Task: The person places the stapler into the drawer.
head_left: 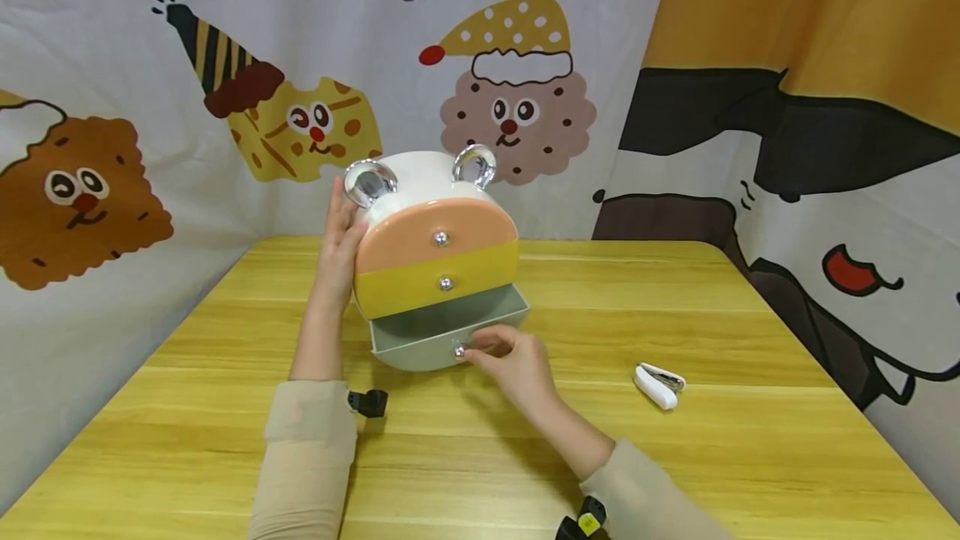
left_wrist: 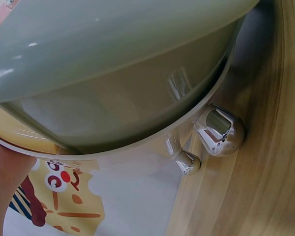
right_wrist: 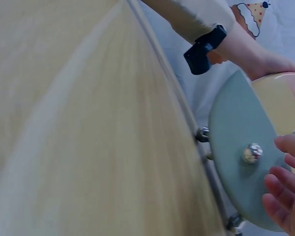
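A small drawer box point(head_left: 435, 227) with a white top, silver ring ears and three drawers stands on the table, on shiny silver feet point(left_wrist: 220, 130). Its bottom grey-green drawer point(head_left: 408, 354) is pulled out; the orange and yellow drawers above it are closed. Flat along the box's left side rests my left hand point(head_left: 337, 252), fingers pointing up. At the front of the bottom drawer is my right hand point(head_left: 517, 361), thumb tip close by the silver knob point(right_wrist: 252, 153). In the right wrist view a gap shows between thumb and knob, and the fingers are loosely bent.
To the right on the wooden table point(head_left: 750, 457) lies a small white stapler point(head_left: 658, 386). A curtain with cartoon figures point(head_left: 517, 115) hangs right behind the table's far edge. Black wrist cameras point(head_left: 367, 403) sit at both sleeves.
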`<state>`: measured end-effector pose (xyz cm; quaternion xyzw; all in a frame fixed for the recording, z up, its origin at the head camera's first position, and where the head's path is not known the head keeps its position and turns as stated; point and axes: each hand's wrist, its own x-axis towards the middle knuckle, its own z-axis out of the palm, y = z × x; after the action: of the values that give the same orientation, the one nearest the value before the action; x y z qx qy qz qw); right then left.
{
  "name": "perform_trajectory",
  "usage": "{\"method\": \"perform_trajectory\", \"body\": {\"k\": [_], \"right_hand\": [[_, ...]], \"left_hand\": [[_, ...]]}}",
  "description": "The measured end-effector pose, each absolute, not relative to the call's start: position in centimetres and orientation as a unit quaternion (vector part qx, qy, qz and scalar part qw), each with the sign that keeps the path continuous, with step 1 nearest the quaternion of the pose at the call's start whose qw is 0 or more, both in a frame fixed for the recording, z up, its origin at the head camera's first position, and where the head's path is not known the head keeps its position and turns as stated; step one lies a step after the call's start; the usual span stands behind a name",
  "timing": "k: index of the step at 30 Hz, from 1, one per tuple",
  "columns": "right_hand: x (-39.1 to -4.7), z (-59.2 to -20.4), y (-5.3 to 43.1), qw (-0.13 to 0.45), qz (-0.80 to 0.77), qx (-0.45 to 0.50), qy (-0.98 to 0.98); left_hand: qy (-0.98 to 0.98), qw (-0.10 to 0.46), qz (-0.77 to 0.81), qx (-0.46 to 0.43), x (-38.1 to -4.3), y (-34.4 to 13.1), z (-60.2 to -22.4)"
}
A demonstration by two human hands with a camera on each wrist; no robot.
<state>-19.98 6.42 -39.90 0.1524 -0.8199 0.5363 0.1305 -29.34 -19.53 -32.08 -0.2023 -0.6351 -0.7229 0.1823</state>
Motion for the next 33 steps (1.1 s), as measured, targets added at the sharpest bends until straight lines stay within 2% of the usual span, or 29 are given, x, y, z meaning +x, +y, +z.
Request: {"method": "perform_trajectory", "body": {"k": [18, 33], "right_hand": [[-19.8, -37.6, 12.1, 0.161, 0.487, 0.174, -0.841], [-19.2, -38.5, 17.8, 0.152, 0.434, 0.166, -0.872]], "left_hand": [[-0.636, 0.179, -0.723, -0.203, -29.2, -19.3, -32.1], [-0.636, 0.181, -0.723, -0.200, -29.1, -19.5, -32.0]]}}
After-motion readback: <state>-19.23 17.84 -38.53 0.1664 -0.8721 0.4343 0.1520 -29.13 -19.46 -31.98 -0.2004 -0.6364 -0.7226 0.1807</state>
